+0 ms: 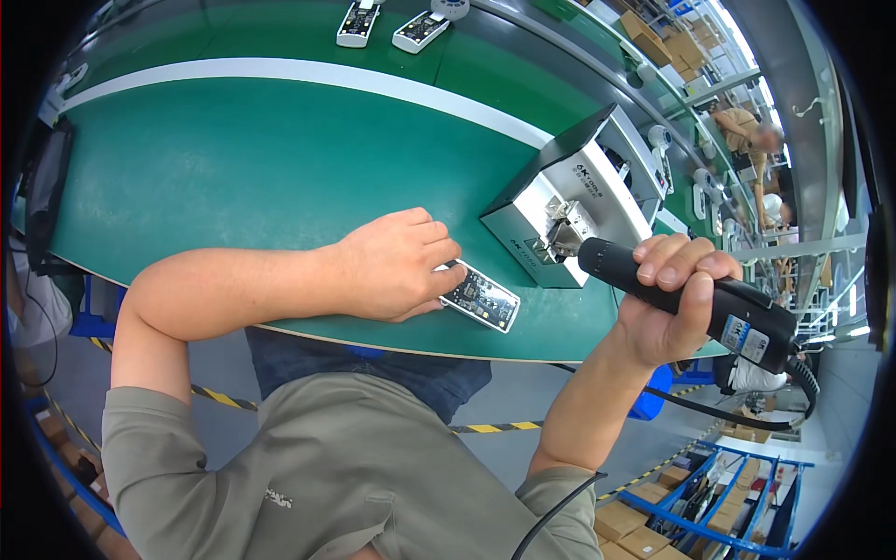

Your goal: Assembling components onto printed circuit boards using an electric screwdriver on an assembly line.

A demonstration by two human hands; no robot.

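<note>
My left hand (397, 266) is closed on the near-left end of a small white device housing (512, 315) with an exposed dark circuit board. The housing lies on the green tabletop, its far end toward the right. Wrapped around a black corded electric screwdriver (747, 322) is my right hand (677, 299), raised over the bench's right side. The screwdriver points left, its front end at the metal outlet (574, 227) of a silver and black screw feeder (597, 173). Whether a screw sits on the bit is too small to tell.
Beyond a white strip (280, 67), two similar white devices (357, 25) with round heads lie on a green surface. More white units stand behind the feeder. The screwdriver's cable (807, 392) loops down at the right. Co-workers (747, 131) are farther off.
</note>
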